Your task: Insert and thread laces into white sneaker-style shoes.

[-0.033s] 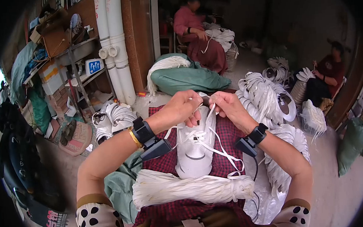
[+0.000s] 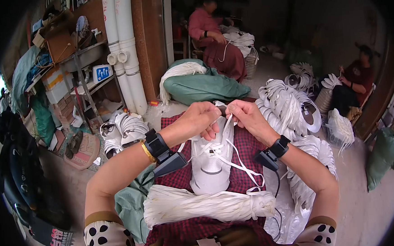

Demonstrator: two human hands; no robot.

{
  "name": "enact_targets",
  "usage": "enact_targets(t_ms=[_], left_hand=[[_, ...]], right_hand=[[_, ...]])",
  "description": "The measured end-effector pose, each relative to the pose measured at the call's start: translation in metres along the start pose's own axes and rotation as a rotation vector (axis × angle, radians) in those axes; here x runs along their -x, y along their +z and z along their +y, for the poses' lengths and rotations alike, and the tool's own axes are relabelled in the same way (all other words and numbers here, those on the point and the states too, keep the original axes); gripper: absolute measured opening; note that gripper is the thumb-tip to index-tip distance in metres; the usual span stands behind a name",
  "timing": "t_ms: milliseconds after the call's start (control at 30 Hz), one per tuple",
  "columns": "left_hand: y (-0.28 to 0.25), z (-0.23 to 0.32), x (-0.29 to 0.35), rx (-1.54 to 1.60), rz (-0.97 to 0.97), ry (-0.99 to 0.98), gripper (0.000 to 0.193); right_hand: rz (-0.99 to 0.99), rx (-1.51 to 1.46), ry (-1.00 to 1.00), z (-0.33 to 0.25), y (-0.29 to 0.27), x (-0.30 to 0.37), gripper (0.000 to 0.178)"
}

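Observation:
A white shoe (image 2: 209, 174) rests on my lap over a red-and-black checked cloth (image 2: 249, 165), its toe toward me. A white shoelace (image 2: 241, 165) runs through its eyelets and trails off to the right. My right hand (image 2: 250, 117) is closed in a pinch on the lace above the shoe's opening. Beside it, my left hand (image 2: 201, 120) is closed with fingers curled over the upper part of the shoe; what its fingertips hold is hidden. A thick bundle of white laces (image 2: 206, 203) lies across my lap in front of the toe.
White shoes stacked together (image 2: 288, 104) stand on the right; more white shoes (image 2: 125, 127) sit at left. A green sack (image 2: 203, 84) lies ahead. Two people (image 2: 209, 32) sit farther back. White pipes (image 2: 127, 59) rise beside a cluttered shelf (image 2: 82, 53).
The fingers of my left hand have shifted slightly over the shoe. My right hand keeps its pinch on the lace in nearly the same place.

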State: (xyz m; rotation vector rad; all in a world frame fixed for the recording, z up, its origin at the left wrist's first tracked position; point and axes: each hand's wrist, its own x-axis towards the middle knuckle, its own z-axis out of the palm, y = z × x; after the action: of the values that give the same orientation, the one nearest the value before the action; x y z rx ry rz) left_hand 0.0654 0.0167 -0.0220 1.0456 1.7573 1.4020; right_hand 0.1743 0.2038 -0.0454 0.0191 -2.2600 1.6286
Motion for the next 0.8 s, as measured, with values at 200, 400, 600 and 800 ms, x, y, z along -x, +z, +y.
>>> enact_targets(t_ms=[200,400,600,800], left_hand=[[0.005,-0.011,-0.006,-0.097,0.014,0.053,0.016],[0.01,-0.01,-0.003,-0.322,0.068,0.606,0.009],[-0.075,-0.042,0.007,-0.121,0.534,0.532,0.008],[-0.262,-0.1,0.067,-0.411,1.206,0.228,0.018]], right_hand=[[-0.129,-0.054,0.024,-0.012,0.001,-0.012,0.019],[-0.518,0.366,-0.26,0.002,-0.005,-0.025,0.019],[-0.026,-0.189,0.148,0.012,-0.034,-0.008,0.026],[0.582,-0.318,0.122,0.076,-0.246,0.072,0.028]])
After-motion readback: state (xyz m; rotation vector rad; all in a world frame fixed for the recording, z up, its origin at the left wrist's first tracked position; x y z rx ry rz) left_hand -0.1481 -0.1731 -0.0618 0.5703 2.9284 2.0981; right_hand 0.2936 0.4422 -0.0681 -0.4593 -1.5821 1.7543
